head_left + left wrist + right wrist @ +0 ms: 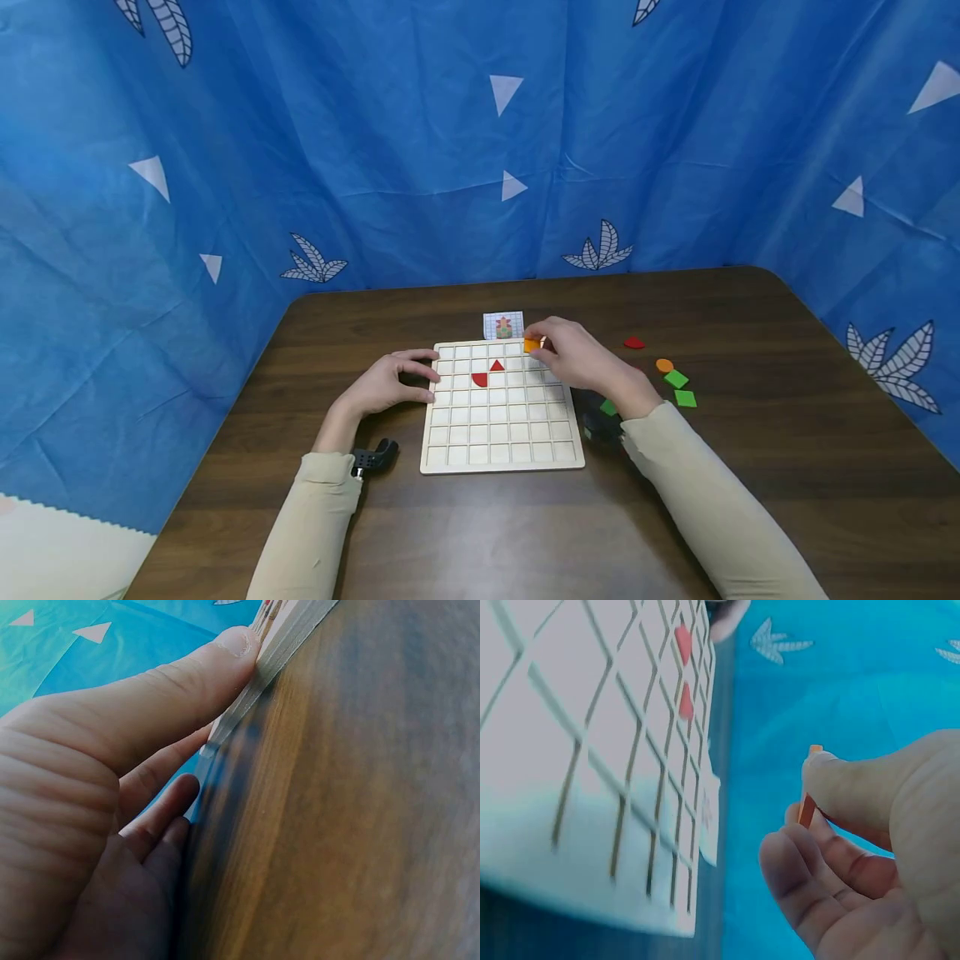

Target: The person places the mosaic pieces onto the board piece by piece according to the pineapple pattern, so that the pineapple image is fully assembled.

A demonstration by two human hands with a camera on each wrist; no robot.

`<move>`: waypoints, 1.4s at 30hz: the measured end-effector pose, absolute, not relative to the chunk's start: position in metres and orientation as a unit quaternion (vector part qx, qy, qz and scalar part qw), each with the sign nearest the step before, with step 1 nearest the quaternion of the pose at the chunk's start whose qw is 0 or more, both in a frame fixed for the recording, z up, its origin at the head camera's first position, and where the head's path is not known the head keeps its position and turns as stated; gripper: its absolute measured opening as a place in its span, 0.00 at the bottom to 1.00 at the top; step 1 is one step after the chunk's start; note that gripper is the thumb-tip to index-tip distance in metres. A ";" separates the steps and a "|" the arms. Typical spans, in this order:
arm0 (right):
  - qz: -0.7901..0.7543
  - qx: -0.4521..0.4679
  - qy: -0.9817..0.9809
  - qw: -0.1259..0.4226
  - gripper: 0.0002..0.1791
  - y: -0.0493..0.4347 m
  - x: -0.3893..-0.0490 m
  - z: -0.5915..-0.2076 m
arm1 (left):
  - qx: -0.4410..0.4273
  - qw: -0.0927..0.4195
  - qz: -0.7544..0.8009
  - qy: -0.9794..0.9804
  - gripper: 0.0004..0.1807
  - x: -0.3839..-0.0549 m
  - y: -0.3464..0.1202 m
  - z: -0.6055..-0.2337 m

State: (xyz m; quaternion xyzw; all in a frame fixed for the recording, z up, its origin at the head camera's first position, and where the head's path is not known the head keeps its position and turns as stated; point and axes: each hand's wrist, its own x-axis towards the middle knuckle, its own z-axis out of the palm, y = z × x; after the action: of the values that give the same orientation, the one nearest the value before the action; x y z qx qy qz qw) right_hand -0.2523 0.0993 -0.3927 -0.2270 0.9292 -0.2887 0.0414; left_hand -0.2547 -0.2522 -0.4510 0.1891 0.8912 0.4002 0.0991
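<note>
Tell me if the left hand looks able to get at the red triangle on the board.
Probably yes: the left hand touches the left edge of the board, and the squares straight left of the red triangle look bare.

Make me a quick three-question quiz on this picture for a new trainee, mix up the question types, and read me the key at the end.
1. Multiple choice: what colour is the piece that the right hand pinches? A) green, B) orange, C) red.
2. True or false: in the head view, the left hand is at the right edge of the board.
3. Fill in the blank: in the head view, diagonally up and to the right of the red quarter-circle on the board lies a red ____.

Key: 1. B. 2. False; it is at the left edge. 3. Triangle.
</note>
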 end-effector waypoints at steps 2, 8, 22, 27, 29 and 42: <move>-0.289 -0.231 0.928 0.049 0.18 0.090 -0.252 -0.395 | 0.193 0.099 0.401 0.890 0.13 -0.255 -0.253 -0.451; -0.300 -0.234 0.921 0.084 0.18 0.065 -0.254 -0.401 | 0.194 0.098 0.400 0.891 0.14 -0.256 -0.253 -0.451; -0.266 -0.278 0.920 0.068 0.12 0.048 -0.253 -0.424 | 0.195 0.094 0.394 0.893 0.14 -0.257 -0.254 -0.454; -0.268 -0.272 0.921 0.074 0.13 0.048 -0.250 -0.423 | 0.199 0.094 0.395 0.892 0.14 -0.258 -0.254 -0.454; -0.271 -0.269 0.921 0.077 0.13 0.048 -0.249 -0.423 | 0.199 0.094 0.396 0.892 0.14 -0.258 -0.254 -0.455; -0.281 -0.276 0.918 0.053 0.08 0.045 -0.248 -0.425 | 0.195 0.098 0.401 0.890 0.14 -0.257 -0.253 -0.453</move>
State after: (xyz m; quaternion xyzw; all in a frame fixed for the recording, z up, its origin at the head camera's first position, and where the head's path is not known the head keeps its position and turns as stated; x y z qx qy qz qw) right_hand -0.2481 0.0452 -0.4253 -0.2761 0.9177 -0.2806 0.0533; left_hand -0.2570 -0.2531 -0.4528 0.1952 0.8895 0.4013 0.0976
